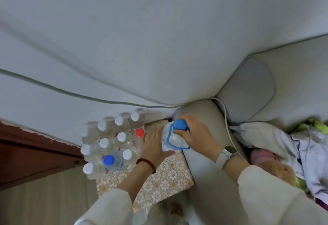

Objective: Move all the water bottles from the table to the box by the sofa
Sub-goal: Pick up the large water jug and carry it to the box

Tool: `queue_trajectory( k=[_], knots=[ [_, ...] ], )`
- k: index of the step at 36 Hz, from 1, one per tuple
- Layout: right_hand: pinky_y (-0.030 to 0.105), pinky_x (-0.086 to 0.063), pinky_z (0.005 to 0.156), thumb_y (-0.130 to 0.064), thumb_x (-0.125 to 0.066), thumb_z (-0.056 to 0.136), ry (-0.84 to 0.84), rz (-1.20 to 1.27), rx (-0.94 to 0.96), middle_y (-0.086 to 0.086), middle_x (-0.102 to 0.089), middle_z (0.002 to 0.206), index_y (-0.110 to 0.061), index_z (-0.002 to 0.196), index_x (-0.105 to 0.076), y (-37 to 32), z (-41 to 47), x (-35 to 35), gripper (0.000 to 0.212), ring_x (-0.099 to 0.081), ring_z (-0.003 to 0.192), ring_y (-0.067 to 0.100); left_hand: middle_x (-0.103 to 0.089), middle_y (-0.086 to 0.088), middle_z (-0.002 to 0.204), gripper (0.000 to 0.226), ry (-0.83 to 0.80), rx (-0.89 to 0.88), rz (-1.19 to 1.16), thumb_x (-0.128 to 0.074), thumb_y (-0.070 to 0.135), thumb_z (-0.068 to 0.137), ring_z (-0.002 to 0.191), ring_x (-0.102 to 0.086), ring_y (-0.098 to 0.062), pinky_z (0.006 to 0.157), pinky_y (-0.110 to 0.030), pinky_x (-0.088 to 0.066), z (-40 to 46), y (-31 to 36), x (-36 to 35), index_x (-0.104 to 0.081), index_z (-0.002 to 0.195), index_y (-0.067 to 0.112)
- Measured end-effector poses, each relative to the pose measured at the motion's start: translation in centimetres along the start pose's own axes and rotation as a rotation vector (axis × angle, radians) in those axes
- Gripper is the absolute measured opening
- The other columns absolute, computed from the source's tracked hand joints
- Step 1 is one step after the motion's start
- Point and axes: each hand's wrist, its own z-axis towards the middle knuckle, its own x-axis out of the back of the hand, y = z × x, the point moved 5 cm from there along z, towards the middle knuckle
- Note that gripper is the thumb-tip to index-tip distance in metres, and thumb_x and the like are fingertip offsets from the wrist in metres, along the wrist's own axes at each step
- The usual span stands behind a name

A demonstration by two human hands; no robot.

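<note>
Beside the grey sofa [204, 127], both hands are lowering a large blue-capped clear plastic bottle [173, 139] toward the floral-patterned box [165, 176]: right hand [197, 134] gripping its cap, left hand [153, 146] pressing flat against its side; a cluster of small clear bottles [111, 143] is already standing there, and the table is out of view.

The large blue-capped bottle [173, 136] hides the fingers [156, 136] of the left hand [154, 146] where they lie behind it, and its base cannot be seen under the right hand [197, 136]. The clustered bottles [113, 139] are smeared by motion at their far edge, so their count is uncertain, and they cover part of the patterned box [163, 178]. Both sleeves [110, 207] run off the bottom edge, and the things on the sofa [301, 150] at the right are cut off and too blurred to tell.
</note>
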Motion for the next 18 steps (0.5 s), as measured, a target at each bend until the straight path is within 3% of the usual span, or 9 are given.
queue_trajectory(
  k=[5, 10, 13, 15, 18],
  knots=[
    [0.023, -0.037, 0.073, -0.028, -0.059, 0.086, -0.008, 0.022, -0.019, 0.002, -0.050, 0.108, -0.013, 0.108, -0.051, 1.3, 2.4, -3.3, 0.028, -0.051, 0.085, 0.016, -0.042, -0.006, 0.143, 0.079, 0.024, 0.125, 0.316, -0.070, 0.053, 0.067, 0.139, -0.026, -0.031, 0.109, -0.060, -0.020, 0.6, -4.6, 0.0, -0.043, 0.134, 0.021],
    [0.036, -0.047, 0.078, -0.025, -0.059, 0.086, -0.016, 0.047, -0.009, 0.004, -0.049, 0.111, -0.011, 0.108, -0.050, 2.0, 5.2, -5.6, 0.028, -0.055, 0.089, 0.023, 0.001, -0.004, 0.157, 0.081, -0.100, 0.282, 0.441, -0.031, 0.073, 0.079, 0.143, 0.009, -0.031, 0.107, -0.064, 0.006, 0.8, -7.9, -0.9, 0.005, 0.143, 0.039],
    [0.039, -0.049, 0.078, -0.021, -0.059, 0.086, -0.002, 0.058, 0.028, 0.004, -0.050, 0.112, -0.010, 0.108, -0.050, 1.8, 6.1, -6.5, 0.027, -0.054, 0.093, 0.023, 0.002, -0.006, 0.157, 0.080, -0.086, 0.288, 0.475, -0.017, 0.077, 0.076, 0.143, 0.008, -0.032, 0.105, -0.067, 0.006, 0.7, -8.3, -1.3, 0.011, 0.142, 0.041],
    [0.040, -0.049, 0.077, -0.020, -0.060, 0.085, 0.003, 0.069, 0.051, 0.005, -0.051, 0.109, -0.010, 0.107, -0.051, 1.6, 6.5, -6.8, 0.026, -0.052, 0.095, 0.022, -0.008, -0.008, 0.156, 0.080, -0.038, 0.277, 0.506, -0.005, 0.078, 0.072, 0.143, -0.001, -0.033, 0.105, -0.068, 0.003, 0.6, -8.5, -1.5, 0.006, 0.142, 0.040],
    [0.040, -0.049, 0.078, -0.022, -0.063, 0.082, 0.011, 0.112, 0.049, 0.003, -0.050, 0.106, -0.012, 0.105, -0.051, 1.9, 6.7, -7.2, 0.027, -0.051, 0.095, 0.022, -0.024, -0.010, 0.153, 0.078, 0.002, 0.279, 0.527, -0.006, 0.074, 0.073, 0.142, -0.016, -0.033, 0.106, -0.070, -0.009, 0.2, -8.9, -1.9, -0.004, 0.142, 0.035]
  ],
)
